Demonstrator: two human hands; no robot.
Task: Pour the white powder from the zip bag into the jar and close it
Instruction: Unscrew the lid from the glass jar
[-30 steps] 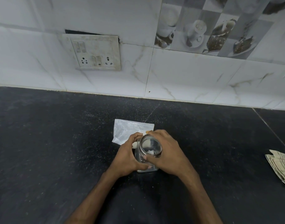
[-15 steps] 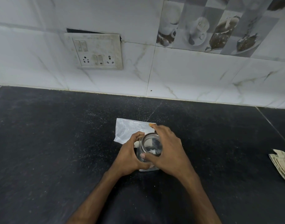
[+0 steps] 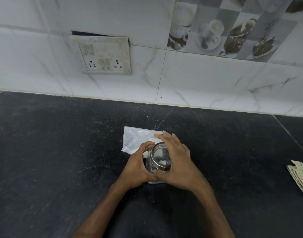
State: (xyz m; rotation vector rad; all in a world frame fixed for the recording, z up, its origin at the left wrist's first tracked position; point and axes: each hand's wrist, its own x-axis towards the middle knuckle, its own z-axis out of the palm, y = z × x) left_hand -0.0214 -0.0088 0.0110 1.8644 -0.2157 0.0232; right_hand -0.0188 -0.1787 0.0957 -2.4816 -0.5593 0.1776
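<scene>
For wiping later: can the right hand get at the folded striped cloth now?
Probably, once free: the right hand grips the metal-rimmed jar lid; only black counter separates it from the cloth.

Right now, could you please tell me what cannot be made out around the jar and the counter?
Head view: the left hand gripping the jar covers most of its body.
The right hand covers part of the lid; its seating and that grip are unclear.
Both hands hide the near edge of the zip bag.
The right frame edge cuts off the cloth.
</scene>
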